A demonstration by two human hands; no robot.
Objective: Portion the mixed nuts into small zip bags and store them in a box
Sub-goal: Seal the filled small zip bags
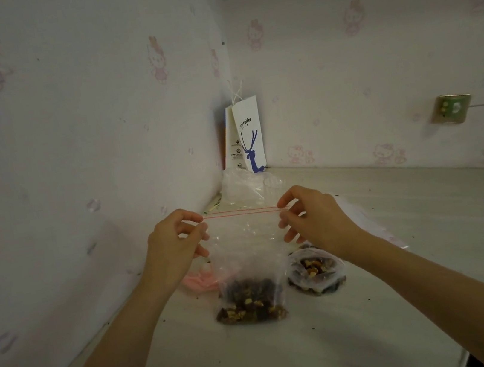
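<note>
Nut pouch [315,270] beside zip bag [248,264]; paper bag [248,135] behind.

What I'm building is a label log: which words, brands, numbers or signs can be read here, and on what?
"coffee": on the white paper bag with the blue deer, in the corner.
The word before "coffee": too blurred to read.
Fine print on that bag's side panel: too small to read.
The zip bag: no text, only red seal lines.
</note>
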